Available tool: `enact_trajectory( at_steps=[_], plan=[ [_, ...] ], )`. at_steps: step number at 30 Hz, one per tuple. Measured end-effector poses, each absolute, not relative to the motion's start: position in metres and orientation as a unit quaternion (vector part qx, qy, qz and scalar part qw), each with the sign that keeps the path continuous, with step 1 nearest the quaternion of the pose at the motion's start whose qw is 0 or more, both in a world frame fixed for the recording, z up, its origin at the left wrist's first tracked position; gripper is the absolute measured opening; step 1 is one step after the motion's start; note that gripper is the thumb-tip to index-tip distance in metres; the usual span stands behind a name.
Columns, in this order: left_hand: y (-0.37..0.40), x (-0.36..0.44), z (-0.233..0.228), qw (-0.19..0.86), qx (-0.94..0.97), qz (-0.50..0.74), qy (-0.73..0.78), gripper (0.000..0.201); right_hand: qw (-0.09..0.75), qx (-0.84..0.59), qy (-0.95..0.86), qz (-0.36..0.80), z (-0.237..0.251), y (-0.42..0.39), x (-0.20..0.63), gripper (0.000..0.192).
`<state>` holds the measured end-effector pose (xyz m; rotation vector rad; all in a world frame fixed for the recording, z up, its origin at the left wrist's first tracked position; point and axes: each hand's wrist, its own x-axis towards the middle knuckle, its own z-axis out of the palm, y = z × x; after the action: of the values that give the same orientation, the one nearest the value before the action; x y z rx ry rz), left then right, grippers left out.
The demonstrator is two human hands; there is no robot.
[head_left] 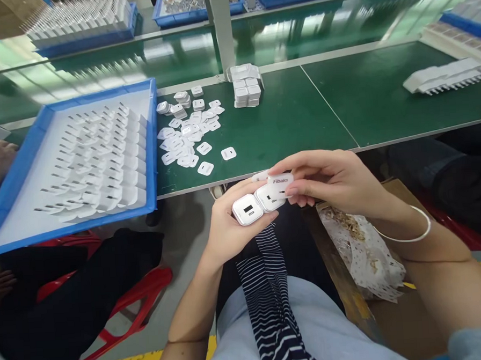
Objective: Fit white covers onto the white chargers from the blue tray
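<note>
Hands meet over lap

Left hand (230, 229) cradles two white square plastic charger bodies (258, 203) side by side, ports up. Right hand (329, 178) pinches a white printed faceplate (280, 181), touching the right-hand body, below the green worktop (286, 124) edge.

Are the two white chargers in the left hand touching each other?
Touching. The head view shows the two white chargers pressed side by side in the left hand, no gap between them; the right hand rests fingertips on one.
</note>
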<state>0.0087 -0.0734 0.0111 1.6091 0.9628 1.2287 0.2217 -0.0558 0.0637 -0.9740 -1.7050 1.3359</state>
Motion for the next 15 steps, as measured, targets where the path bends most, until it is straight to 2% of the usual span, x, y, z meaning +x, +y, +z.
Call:
enact_trajectory(
  at_steps=[6, 15],
  plan=[
    [-0.0730, 0.0088, 0.0151, 0.433, 0.655, 0.484, 0.386, 0.046, 0.330, -0.367, -0.647, 0.581, 0.0695, -0.0532, 0.2179, 0.013],
    [-0.0734, 0.0087, 0.0129, 0.413, 0.678, 0.481, 0.372, 0.047, 0.289, -0.369, -0.681, 0.562, 0.0711, -0.0482, 0.2187, 0.015]
  ],
)
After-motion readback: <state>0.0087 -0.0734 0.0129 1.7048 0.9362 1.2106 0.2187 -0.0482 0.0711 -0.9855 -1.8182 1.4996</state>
